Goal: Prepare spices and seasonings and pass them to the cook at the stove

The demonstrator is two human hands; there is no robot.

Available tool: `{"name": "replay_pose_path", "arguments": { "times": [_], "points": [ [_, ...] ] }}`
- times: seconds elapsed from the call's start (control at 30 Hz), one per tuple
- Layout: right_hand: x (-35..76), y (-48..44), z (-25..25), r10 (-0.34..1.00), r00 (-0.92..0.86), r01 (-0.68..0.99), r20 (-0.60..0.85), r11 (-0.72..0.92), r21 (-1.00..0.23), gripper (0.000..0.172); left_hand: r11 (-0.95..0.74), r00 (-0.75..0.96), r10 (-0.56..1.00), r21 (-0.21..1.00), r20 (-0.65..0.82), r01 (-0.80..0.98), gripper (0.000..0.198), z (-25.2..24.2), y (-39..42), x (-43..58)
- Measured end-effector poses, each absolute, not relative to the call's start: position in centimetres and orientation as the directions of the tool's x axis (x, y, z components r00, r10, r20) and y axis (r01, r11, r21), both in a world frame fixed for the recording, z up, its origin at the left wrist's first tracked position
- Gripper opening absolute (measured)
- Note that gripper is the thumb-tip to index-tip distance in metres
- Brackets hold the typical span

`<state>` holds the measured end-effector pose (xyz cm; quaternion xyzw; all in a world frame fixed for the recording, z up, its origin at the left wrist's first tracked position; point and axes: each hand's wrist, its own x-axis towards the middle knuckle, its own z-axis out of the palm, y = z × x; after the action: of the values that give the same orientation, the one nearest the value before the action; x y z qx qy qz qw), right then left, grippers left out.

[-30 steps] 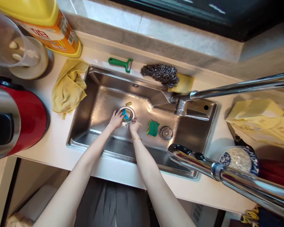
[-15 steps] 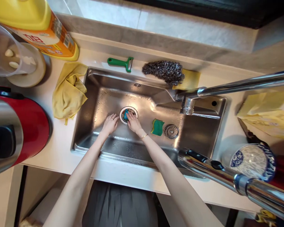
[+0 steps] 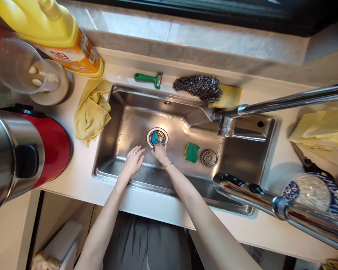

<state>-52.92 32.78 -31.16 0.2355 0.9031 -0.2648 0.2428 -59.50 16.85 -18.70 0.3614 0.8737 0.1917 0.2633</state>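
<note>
In the steel sink [image 3: 135, 112], my right hand [image 3: 159, 152] is at the near rim of the round drain [image 3: 149, 138], its fingers curled round a small blue and yellow object [image 3: 156, 137] over the opening. What the object is, I cannot make out. My left hand [image 3: 134, 162] hovers to the left over the sink floor, fingers apart and holding nothing. To the right lie a green and yellow sponge [image 3: 192, 152] and a round metal strainer [image 3: 209, 158].
Chrome faucet parts [image 3: 281, 208] reach in from the right. Behind the sink are a green peeler [image 3: 146, 78] and a steel wool scrubber [image 3: 197, 87]. A yellow cloth [image 3: 92, 110], a yellow bottle [image 3: 59, 30] and a red appliance [image 3: 55, 146] stand left.
My right hand has drawn back towards me and more of the blue object shows, now with yellow beside it. My left hand has moved nearer to me. The view has shifted slightly.
</note>
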Motion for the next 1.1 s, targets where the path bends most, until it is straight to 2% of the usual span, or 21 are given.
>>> {"name": "replay_pose_path", "arguments": {
  "times": [0.17, 0.3, 0.47, 0.67, 0.87, 1.1],
  "points": [
    [-53.3, 32.9, -31.5, 0.313, -0.769, 0.56, -0.557, 0.749, -0.353, 0.036, 0.652, -0.617, 0.733, 0.554, -0.286, 0.518, 0.035, -18.8, 15.9, -58.9],
    [-53.4, 32.0, -31.6, 0.345, -0.778, 0.566, -0.525, 0.747, -0.348, 0.039, 0.65, -0.622, 0.733, 0.555, -0.276, 0.519, 0.034, -18.9, 15.5, -58.6],
    [-52.0, 32.7, -30.6, 0.33, -0.827, 0.515, -0.455, 0.769, -0.377, 0.031, 0.641, -0.615, 0.738, 0.575, -0.279, 0.508, 0.033, -18.6, 15.7, -58.7],
    [-51.6, 34.2, -29.4, 0.298, -0.865, 0.459, -0.404, 0.794, -0.398, 0.034, 0.615, -0.603, 0.757, 0.585, -0.252, 0.528, 0.033, -17.9, 16.3, -59.2],
    [-49.2, 34.4, -25.0, 0.214, -0.922, 0.345, -0.322, 0.831, -0.436, 0.028, 0.585, -0.619, 0.764, 0.598, -0.18, 0.548, 0.032, -15.4, 15.3, -58.6],
    [-46.4, 35.2, -19.8, 0.127, -0.969, 0.202, -0.214, 0.901, -0.385, 0.031, 0.587, -0.766, 0.641, 0.671, -0.045, 0.452, 0.031, -10.9, 12.0, -54.2]
  ]
}}
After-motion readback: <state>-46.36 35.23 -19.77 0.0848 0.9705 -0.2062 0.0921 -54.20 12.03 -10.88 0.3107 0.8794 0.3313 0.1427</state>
